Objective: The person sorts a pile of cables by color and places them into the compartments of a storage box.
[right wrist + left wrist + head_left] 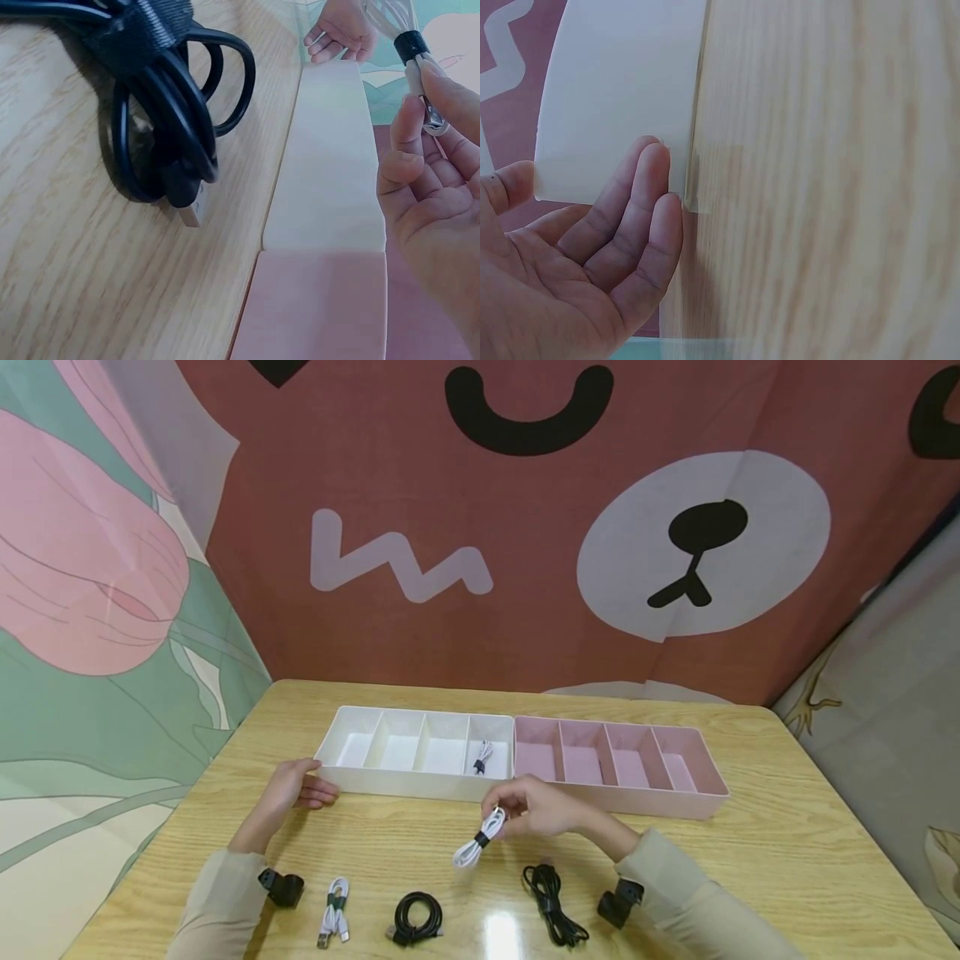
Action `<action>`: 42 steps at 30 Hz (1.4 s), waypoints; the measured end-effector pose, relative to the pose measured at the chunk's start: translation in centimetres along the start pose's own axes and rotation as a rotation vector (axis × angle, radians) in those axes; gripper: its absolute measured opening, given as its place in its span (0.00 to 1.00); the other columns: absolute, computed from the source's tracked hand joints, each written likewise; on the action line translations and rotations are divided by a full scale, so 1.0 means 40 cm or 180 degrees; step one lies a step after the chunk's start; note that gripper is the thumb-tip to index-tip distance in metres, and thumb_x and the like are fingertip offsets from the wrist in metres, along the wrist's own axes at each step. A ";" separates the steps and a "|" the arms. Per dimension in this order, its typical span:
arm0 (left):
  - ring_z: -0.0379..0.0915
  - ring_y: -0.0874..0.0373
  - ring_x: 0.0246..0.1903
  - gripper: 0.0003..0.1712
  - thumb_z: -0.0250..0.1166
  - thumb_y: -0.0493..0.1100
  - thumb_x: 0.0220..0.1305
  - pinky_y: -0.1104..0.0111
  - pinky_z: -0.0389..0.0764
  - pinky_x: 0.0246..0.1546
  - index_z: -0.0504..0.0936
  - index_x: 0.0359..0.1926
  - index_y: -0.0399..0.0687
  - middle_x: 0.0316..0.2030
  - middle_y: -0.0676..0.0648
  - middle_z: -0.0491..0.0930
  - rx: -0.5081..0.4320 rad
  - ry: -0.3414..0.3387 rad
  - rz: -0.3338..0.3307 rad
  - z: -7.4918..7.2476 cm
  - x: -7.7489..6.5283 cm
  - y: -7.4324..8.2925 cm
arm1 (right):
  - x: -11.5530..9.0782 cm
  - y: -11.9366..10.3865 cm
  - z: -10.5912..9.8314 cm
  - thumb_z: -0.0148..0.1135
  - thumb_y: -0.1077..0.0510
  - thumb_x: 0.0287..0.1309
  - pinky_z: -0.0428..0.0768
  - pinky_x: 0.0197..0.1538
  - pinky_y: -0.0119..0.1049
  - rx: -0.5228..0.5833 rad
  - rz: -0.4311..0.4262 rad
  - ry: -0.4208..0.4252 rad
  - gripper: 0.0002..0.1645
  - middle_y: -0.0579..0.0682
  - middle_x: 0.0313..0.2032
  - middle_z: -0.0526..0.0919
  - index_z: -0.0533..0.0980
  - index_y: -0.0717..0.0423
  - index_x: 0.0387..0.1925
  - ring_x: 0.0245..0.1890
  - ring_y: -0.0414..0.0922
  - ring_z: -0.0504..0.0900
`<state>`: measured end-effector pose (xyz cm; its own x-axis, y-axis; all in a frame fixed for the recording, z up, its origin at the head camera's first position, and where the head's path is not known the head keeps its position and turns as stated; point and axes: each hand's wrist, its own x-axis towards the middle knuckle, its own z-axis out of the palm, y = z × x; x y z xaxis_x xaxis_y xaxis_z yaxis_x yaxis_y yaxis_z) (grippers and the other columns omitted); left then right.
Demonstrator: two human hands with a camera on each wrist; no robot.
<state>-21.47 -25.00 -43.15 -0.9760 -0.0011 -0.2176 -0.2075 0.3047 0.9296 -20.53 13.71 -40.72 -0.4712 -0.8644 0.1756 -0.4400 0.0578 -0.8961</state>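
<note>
My right hand (538, 807) pinches a white charging cable (471, 853), coiled and bound with a black strap, in front of the boxes. In the right wrist view its metal plug (433, 120) shows between thumb and fingers. At the left end of the white compartment box (405, 783), my left hand (287, 787) rests its fingers against the corner. The left wrist view shows those fingers (651, 180) lightly bent at the box's wall. Another bundled white cable (484, 752) with a dark strap lies in the white box's rightmost compartment.
A pink compartment box (637, 799) adjoins the white one on its right. Along the near side of the wooden table (780, 860) lie a white cable with a green strap (335, 910), a round-coiled black cable (397, 920) and a longer black cable bundle (550, 902).
</note>
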 end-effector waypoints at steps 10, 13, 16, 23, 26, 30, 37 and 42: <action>0.80 0.56 0.24 0.26 0.38 0.43 0.69 0.65 0.80 0.28 0.68 0.45 0.19 0.24 0.42 0.82 0.0002 -0.0001 0.0041 -0.001 -0.002 0.001 | 0.017 -0.004 -0.009 0.62 0.70 0.48 0.68 0.23 0.25 -0.0079 -0.0153 0.0125 0.09 0.53 0.27 0.78 0.75 0.64 0.35 0.22 0.32 0.69; 0.80 0.56 0.24 0.26 0.38 0.43 0.69 0.65 0.80 0.28 0.68 0.45 0.19 0.24 0.42 0.82 -0.0010 0.0001 0.0044 -0.001 -0.002 0.001 | 0.020 -0.006 -0.013 0.63 0.69 0.49 0.66 0.22 0.25 -0.0097 -0.0149 0.0191 0.09 0.53 0.26 0.77 0.75 0.63 0.35 0.21 0.33 0.66; 0.80 0.56 0.24 0.26 0.38 0.43 0.69 0.65 0.80 0.27 0.68 0.45 0.19 0.24 0.42 0.82 -0.0028 -0.0004 0.0043 -0.002 -0.001 0.002 | 0.022 -0.008 -0.015 0.64 0.68 0.48 0.65 0.22 0.25 -0.0073 -0.0108 0.0246 0.09 0.52 0.26 0.77 0.75 0.63 0.35 0.20 0.33 0.65; 0.80 0.55 0.24 0.26 0.38 0.43 0.69 0.64 0.80 0.28 0.68 0.45 0.19 0.24 0.41 0.82 0.0002 -0.0003 0.0043 0.001 -0.002 0.001 | 0.024 -0.015 -0.018 0.63 0.69 0.48 0.66 0.22 0.26 -0.0020 -0.0111 0.0284 0.10 0.57 0.26 0.77 0.75 0.66 0.35 0.21 0.34 0.67; 0.80 0.55 0.24 0.25 0.38 0.43 0.69 0.64 0.80 0.28 0.68 0.45 0.19 0.24 0.41 0.82 0.0011 0.0006 0.0034 0.002 -0.001 -0.001 | 0.025 -0.021 -0.021 0.63 0.69 0.48 0.67 0.22 0.27 -0.0072 -0.0067 0.0320 0.10 0.57 0.26 0.78 0.75 0.66 0.35 0.22 0.35 0.68; 0.80 0.55 0.24 0.25 0.38 0.43 0.69 0.64 0.80 0.28 0.69 0.45 0.19 0.24 0.41 0.82 0.0009 0.0008 0.0033 0.003 0.001 -0.003 | 0.026 -0.027 -0.025 0.64 0.69 0.48 0.68 0.23 0.26 -0.0118 0.0002 0.0345 0.10 0.54 0.26 0.78 0.75 0.64 0.35 0.22 0.34 0.69; 0.80 0.55 0.24 0.26 0.38 0.43 0.69 0.64 0.80 0.28 0.70 0.44 0.19 0.24 0.42 0.82 0.0008 0.0000 0.0041 0.002 0.000 -0.002 | 0.030 -0.027 -0.032 0.64 0.69 0.48 0.66 0.21 0.27 -0.0207 -0.0020 0.0375 0.10 0.51 0.24 0.77 0.75 0.63 0.36 0.20 0.35 0.66; 0.80 0.55 0.24 0.26 0.37 0.43 0.69 0.65 0.80 0.28 0.70 0.44 0.19 0.24 0.42 0.82 0.0024 0.0007 0.0040 0.002 0.001 -0.001 | 0.038 -0.037 -0.037 0.64 0.70 0.47 0.65 0.21 0.27 -0.0262 0.0034 0.0411 0.11 0.53 0.24 0.77 0.76 0.64 0.36 0.19 0.36 0.65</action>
<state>-21.51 -24.95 -43.22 -0.9787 0.0007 -0.2051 -0.1947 0.3119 0.9300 -21.74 13.03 -38.53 -0.5681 -0.7924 0.2220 -0.4932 0.1119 -0.8627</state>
